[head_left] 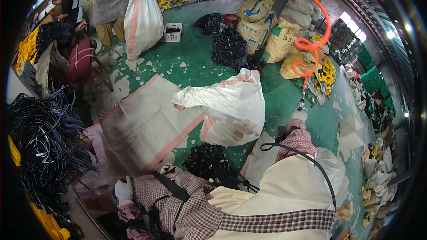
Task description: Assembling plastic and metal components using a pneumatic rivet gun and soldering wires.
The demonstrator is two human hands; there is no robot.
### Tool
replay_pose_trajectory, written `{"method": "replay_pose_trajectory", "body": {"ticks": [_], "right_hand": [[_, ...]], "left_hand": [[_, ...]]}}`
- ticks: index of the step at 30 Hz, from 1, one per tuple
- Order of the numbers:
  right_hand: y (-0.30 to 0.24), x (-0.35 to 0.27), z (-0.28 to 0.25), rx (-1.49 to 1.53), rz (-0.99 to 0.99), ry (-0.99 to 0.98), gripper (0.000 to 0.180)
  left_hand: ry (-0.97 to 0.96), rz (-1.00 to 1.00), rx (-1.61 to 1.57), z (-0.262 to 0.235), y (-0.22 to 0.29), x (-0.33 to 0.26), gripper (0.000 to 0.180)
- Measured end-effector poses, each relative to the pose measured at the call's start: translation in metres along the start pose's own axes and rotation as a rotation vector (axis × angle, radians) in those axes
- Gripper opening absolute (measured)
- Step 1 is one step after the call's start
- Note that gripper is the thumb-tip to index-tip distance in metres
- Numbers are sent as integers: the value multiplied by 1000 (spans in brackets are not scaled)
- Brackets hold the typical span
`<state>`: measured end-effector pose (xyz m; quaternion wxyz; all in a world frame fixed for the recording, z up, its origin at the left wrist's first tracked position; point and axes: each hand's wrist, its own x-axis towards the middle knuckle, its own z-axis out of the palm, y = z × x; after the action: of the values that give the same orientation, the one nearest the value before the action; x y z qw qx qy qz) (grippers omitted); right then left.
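Observation:
My right hand (300,114), in a pale glove, reaches ahead at the right and is closed round the lower end of a metal hose fitting (301,101). An orange coiled air hose (328,23) hangs from above into that fitting. Whatever sits inside the fist is hidden. Low at the left, my left hand (123,192), in a grey-white glove, is beside my checked sleeve, near a heap of black and blue cables (40,138). Its fingers are too unclear to read. Between my arms lie a crumpled white woven sack (235,111) and a bunch of black cables (207,162).
A flat woven sack (151,115) with pink edges covers floor at centre left. Black cable piles (229,46) and full sacks (258,26) stand ahead. One person holds a tall white sack (143,18); another bends at far left. A white block (351,131) is at right.

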<state>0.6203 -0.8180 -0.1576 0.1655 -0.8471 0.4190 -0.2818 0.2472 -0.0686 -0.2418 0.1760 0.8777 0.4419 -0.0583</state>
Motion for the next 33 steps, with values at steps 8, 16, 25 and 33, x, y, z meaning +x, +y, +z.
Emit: {"method": "replay_pose_trajectory", "body": {"ticks": [8, 16, 25, 33], "right_hand": [[0, 0, 5, 36, -8, 28, 34], [-10, -6, 1, 46, 13, 3, 33], [-19, -13, 9, 108, -32, -9, 35], [-18, 11, 13, 102, -223, -124, 36]], "left_hand": [[4, 6, -17, 7, -7, 3, 57], [27, 6, -6, 4, -4, 0, 56], [54, -20, -36, 1, -6, -4, 56], [76, 27, -27, 0, 18, -16, 53]]}}
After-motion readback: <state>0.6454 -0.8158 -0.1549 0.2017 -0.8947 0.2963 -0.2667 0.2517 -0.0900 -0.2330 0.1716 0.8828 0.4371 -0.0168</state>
